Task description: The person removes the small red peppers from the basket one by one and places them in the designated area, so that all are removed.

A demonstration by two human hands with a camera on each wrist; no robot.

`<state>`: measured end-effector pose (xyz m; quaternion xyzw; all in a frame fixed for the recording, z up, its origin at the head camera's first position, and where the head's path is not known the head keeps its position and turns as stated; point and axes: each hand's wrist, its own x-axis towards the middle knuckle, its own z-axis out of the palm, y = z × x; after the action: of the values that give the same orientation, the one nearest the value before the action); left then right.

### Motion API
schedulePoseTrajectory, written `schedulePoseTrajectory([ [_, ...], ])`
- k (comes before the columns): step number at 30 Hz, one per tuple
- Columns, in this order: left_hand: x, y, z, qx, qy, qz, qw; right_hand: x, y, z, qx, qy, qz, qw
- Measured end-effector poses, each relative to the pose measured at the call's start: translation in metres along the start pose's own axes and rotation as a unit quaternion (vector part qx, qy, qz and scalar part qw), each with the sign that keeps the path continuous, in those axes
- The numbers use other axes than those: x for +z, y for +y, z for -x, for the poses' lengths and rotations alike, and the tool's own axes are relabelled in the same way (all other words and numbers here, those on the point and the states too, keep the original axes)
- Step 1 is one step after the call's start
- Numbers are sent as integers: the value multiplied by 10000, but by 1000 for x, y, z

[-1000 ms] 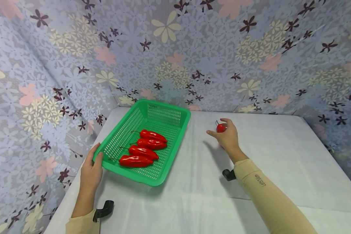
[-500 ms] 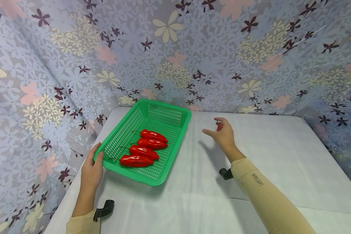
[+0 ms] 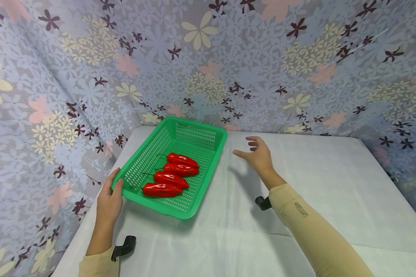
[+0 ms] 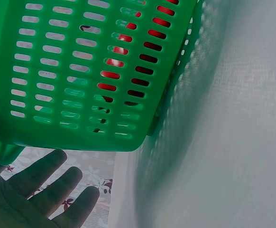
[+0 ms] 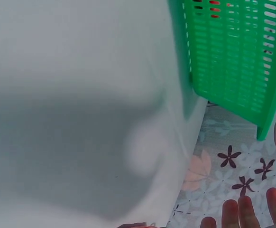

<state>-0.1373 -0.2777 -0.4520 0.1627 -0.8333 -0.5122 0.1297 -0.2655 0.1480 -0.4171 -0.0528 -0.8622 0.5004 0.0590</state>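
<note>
**Four Red Peppers in One Green Basket, One Hand at the Corner**

In the head view, four red peppers (image 3: 171, 179) lie close side by side inside the green basket (image 3: 209, 175), on its floor, with the stems toward the left. The left hand (image 3: 109, 200) grips the rim at the near left corner. The right hand (image 3: 258, 156) is in the air above the white table (image 3: 315, 173), to the right of the basket; its thumb is spread away from the fingers, and nothing is seen between them.

The peppers look glossy and smooth, so I judge them light but rather slippery; a grasp around the thick shoulder seems safer than pulling the thin stem. The basket is perhaps light and a little flexible, best held by its rim.

In the left wrist view, three fingers stretch out beyond the rim; where exactly the grip presses is hidden. Red shows through the slots.

In the right wrist view, the fingertips stand separate from the thumb. At the bottom edge is a small red sliver, too much cut off to identify.
</note>
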Motion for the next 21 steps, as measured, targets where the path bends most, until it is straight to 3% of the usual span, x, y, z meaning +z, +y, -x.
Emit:
schedulePoseTrajectory([
  [21,-1,3,1,9,88,-24,10000,19,-26,-3,-225,-254,-163,9993],
])
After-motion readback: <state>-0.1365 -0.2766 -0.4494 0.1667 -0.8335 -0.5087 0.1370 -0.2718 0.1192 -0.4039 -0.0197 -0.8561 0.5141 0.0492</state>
